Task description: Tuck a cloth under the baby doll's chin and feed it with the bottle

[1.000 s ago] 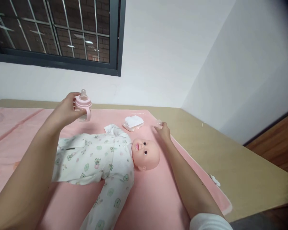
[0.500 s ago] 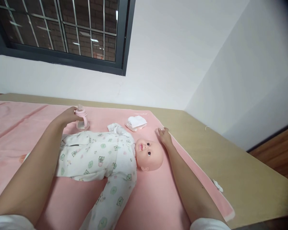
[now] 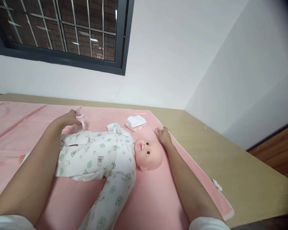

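Observation:
My left hand is closed around a pink-and-clear baby bottle with pink handles. The bottle is tilted a little, just beyond the doll's clothed body, and part of it is hidden by my fingers. A baby doll lies on its back with its head toward the right, dressed in a white outfit with green bear prints. Past the doll's head, my right hand rests low over the mat, its fingers closed on a small clear cap, mostly covered by the fingers.
Under the doll spreads a pink mat on a wood-toned surface. A white packet of wipes or tissues lies beyond the doll's head. A small white item sits at the mat's right edge. White walls and a barred window stand behind.
The bottle has tilted slightly, its top shifting left and down in my left hand. My right hand and the doll have stayed in place.

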A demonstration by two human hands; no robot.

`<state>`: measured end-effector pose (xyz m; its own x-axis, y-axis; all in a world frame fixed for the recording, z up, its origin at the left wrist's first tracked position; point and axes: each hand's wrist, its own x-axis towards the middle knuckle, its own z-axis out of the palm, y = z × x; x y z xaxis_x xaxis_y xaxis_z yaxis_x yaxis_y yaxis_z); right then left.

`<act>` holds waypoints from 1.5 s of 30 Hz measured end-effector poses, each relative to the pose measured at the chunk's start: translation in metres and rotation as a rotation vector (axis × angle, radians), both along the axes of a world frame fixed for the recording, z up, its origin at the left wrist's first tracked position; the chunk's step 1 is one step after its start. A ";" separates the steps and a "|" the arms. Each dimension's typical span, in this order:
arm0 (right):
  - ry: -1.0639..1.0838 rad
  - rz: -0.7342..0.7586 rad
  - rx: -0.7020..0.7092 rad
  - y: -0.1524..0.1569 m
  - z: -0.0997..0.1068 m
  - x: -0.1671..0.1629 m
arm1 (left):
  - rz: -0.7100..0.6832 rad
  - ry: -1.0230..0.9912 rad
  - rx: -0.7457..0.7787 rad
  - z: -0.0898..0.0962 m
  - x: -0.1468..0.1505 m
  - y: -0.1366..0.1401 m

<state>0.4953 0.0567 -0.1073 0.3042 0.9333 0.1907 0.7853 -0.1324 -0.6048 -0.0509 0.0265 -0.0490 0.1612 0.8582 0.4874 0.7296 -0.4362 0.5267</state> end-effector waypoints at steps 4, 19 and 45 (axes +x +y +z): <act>0.009 -0.002 -0.004 -0.001 0.001 0.000 | 0.198 0.005 -0.195 0.006 -0.002 -0.005; -0.162 0.041 0.301 0.004 -0.006 -0.005 | 0.451 0.168 -0.049 0.080 0.058 -0.058; -0.254 0.170 0.119 -0.006 0.002 -0.028 | -0.588 0.691 -0.684 0.058 0.290 -0.008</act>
<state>0.4674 0.0503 -0.1057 0.0742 0.9333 0.3514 0.9180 0.0737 -0.3896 0.2395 0.0183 0.0090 0.6791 0.6129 -0.4038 0.7337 -0.5822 0.3503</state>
